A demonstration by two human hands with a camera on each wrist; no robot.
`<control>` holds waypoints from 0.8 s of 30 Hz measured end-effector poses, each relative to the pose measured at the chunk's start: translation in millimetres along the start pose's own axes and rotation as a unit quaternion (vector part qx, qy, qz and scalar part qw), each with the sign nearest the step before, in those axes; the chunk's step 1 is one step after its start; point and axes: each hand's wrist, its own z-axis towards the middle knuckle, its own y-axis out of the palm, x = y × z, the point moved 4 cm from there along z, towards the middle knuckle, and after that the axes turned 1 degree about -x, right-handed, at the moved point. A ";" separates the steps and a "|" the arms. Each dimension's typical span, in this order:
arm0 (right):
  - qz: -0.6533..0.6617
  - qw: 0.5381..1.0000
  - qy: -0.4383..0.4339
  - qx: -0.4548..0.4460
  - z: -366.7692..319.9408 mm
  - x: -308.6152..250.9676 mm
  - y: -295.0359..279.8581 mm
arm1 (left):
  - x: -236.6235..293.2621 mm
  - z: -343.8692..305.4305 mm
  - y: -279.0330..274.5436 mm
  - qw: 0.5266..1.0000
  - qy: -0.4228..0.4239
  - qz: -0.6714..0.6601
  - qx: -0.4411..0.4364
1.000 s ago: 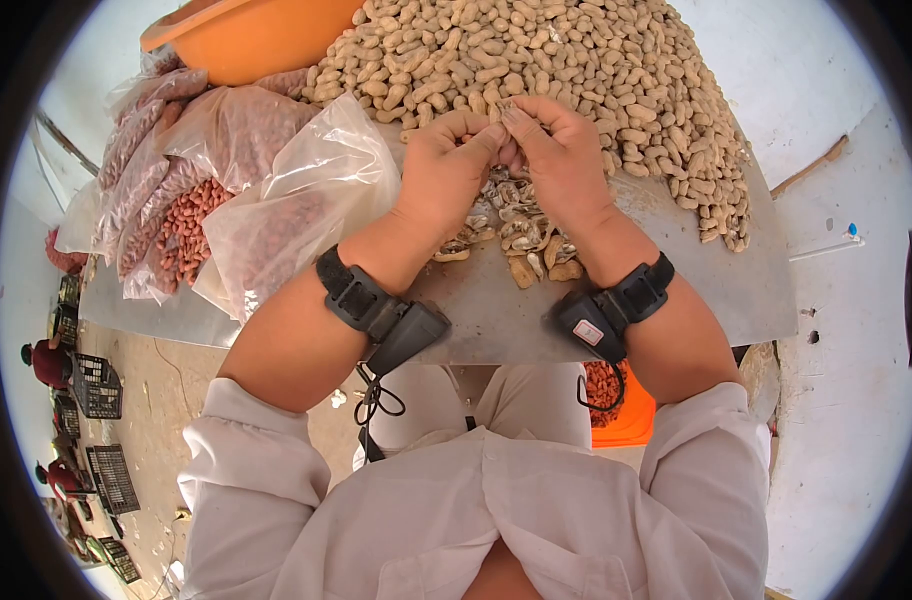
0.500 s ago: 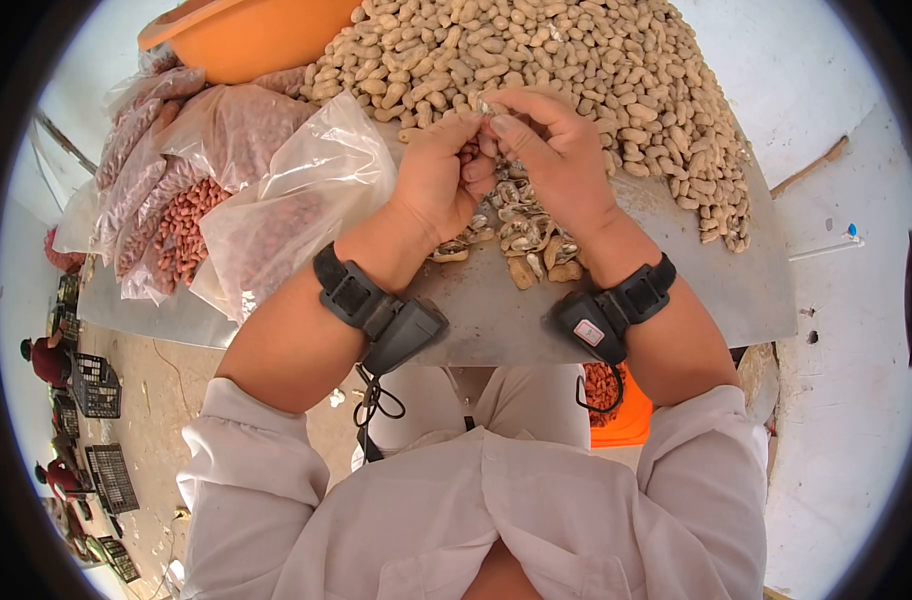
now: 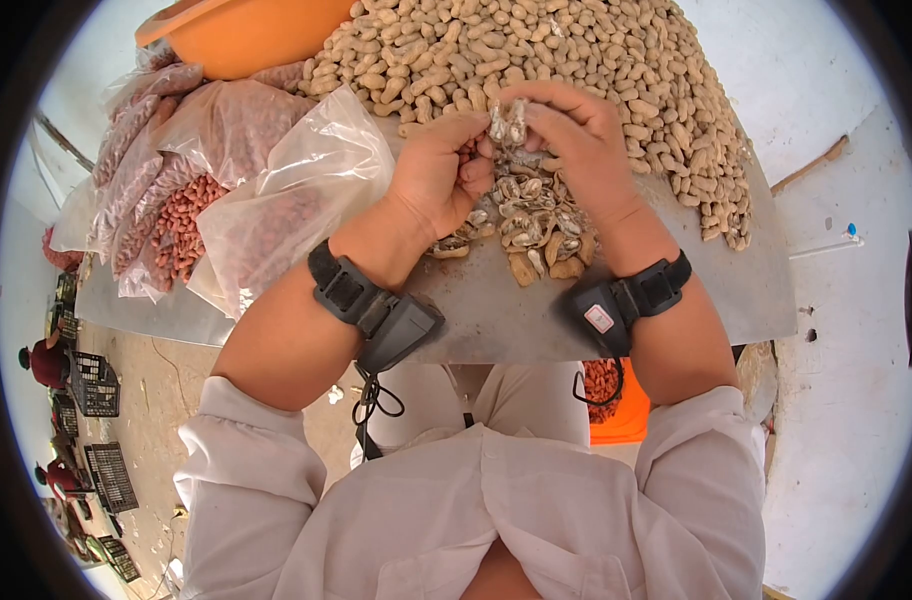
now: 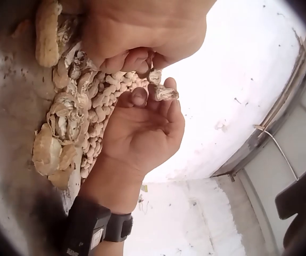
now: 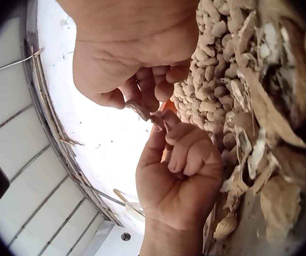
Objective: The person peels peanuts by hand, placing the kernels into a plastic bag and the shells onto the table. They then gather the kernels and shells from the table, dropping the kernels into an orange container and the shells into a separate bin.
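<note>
The left grip (image 3: 438, 170) pinches a piece of shell (image 3: 497, 122) at its thumb and fingertips, while its other fingers curl round a few red kernels (image 3: 468, 150); the right grip (image 3: 584, 150) pinches a second shell piece (image 3: 517, 124) just beside the first, the two grips facing each other; in the left wrist view both pieces show pale, hollow insides; on the near side of the grips, low between the forearms, a small heap of empty shells (image 3: 536, 215) lies on the tabletop (image 3: 476, 320); beyond both grips, and spreading well past the right one, rises a big pile of whole peanuts (image 3: 666, 120); left of the left grip lies a clear bag (image 3: 316, 150), partly slack, and farther left more bags of kernels, with kernels (image 3: 184, 225) showing at one bag's mouth; beyond these, far to the left of the grips, sits an orange basin (image 3: 256, 45); a black strap (image 3: 351, 290) is round the wrist behind the left grip, and another strap (image 3: 656, 287) behind the right; lower and nearer the body than the right grip, below the tabletop's edge, an orange tub (image 3: 631, 410) holds more kernels
</note>
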 end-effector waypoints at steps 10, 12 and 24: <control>-0.449 0.874 0.065 -0.173 8.4 15.0 -28.0 | 3.2 -6.1 3.9 0.996 0.019 0.080 -0.030; -0.472 0.856 0.101 -0.183 5.4 19.4 -25.1 | 3.4 -6.4 4.0 0.997 0.021 0.066 -0.033; -0.241 0.970 0.032 -0.010 11.1 8.7 -33.3 | 3.0 -4.1 2.9 0.997 0.012 0.061 -0.037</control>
